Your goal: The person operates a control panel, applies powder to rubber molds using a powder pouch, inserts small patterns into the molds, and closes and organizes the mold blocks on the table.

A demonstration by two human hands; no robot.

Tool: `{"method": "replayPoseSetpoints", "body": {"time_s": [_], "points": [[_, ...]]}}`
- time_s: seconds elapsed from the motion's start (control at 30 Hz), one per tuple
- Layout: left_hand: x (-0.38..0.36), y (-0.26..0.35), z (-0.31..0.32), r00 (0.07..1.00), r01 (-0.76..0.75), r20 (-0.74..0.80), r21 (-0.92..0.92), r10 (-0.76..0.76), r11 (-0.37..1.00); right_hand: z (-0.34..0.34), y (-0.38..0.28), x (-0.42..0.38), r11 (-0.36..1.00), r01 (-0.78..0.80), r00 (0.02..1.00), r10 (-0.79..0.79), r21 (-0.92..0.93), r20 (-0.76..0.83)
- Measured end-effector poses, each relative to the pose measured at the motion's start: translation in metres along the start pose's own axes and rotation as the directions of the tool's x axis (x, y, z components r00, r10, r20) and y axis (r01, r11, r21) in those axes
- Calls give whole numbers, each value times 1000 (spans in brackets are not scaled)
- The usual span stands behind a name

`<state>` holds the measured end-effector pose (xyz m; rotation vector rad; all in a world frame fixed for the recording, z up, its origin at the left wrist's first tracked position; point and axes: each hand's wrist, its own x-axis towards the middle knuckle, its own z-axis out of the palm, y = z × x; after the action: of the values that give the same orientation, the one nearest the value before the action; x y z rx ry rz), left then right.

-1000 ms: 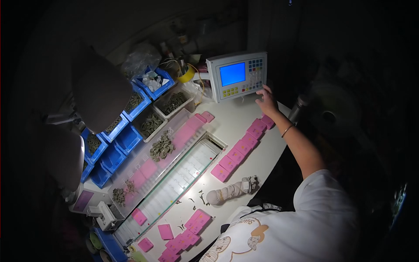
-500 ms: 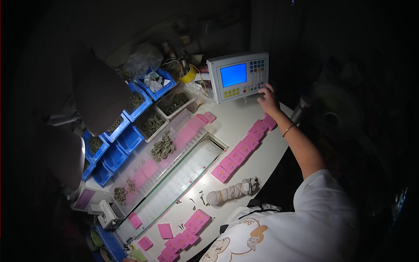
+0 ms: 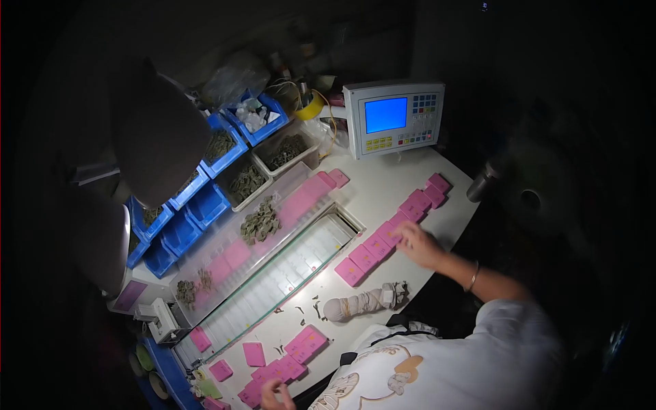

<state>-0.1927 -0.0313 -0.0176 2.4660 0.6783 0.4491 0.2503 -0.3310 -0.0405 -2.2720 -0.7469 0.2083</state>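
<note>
My right hand [image 3: 419,246] is over the row of pink boxes [image 3: 376,247] on the white tabletop, its fingertips overlapping one box near the middle. It is slightly blurred, with fingers loosely bent and apart and nothing visible in them. At the bottom edge, my left hand [image 3: 276,396] shows only in part, beside a second group of pink boxes [image 3: 305,343]. Its fingers are bent and apart, with nothing seen between them. A bundle wrapped in pale cloth or string [image 3: 364,303] lies between the two groups.
A control panel [image 3: 395,121] with a lit blue screen stands at the back. Left of centre, a clear tray [image 3: 229,283] holds dried leaves [image 3: 260,222] beside a glass-edged channel [image 3: 273,280]. Blue bins [image 3: 207,205] sit behind it. A dark cylinder [image 3: 482,183] stands by the right edge.
My right hand has left the panel's keys and come down toward me, over the pink box row. My left hand has moved into view at the bottom. The camera view has shifted slightly.
</note>
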Motion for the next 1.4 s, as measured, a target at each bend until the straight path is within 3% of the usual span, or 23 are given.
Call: {"method": "replayPoseSetpoints", "body": {"time_s": [0.03,0.07,0.17,0.23,0.3,0.33,0.43,0.57,0.63,0.73,0.77,0.9,0.97,1.17,1.4], "points": [[-9,30,-5,913,392,198,-175,-358,903,0,-12,-25,999,3,996,1,-42,87],[-37,12,2,930,244,263,75,-255,967,2,-19,-51,996,9,985,5,-83,172],[-40,4,21,908,267,318,61,-272,962,11,-17,-124,994,-81,946,56,66,319],[-46,2,30,886,289,365,49,-287,956,19,10,-170,986,-149,911,109,71,398],[-54,-3,39,862,312,409,37,-299,949,22,28,-202,900,-432,717,377,-50,586],[-56,-6,44,851,319,432,26,-298,947,26,32,-212,885,-448,641,417,-128,644],[-57,-10,58,819,329,501,-11,-279,944,39,57,-238,832,-555,600,408,-10,688],[-54,-21,69,773,327,589,-51,-236,944,35,55,-247,851,-498,523,445,-163,727],[-52,-25,76,750,332,626,-78,-213,940,27,52,-254,797,-588,446,462,-139,766],[-53,-34,84,716,349,673,-111,-188,931,41,82,-272,855,-498,465,407,-148,786],[-53,-36,85,703,355,688,-120,-180,927,94,150,-314,845,-462,409,473,-269,781],[-64,-45,88,660,404,732,-155,-170,902,78,162,-318,835,-517,380,423,-190,823],[-79,-50,84,635,450,749,-162,-188,878,61,152,-314,856,-514,494,248,51,833],[-118,-58,75,558,560,808,-196,-191,805,50,93,-253,841,-540,435,231,46,870],[-125,-67,75,482,607,872,-260,-88,751,7,80,-256,789,-611,442,265,70,857]]}}
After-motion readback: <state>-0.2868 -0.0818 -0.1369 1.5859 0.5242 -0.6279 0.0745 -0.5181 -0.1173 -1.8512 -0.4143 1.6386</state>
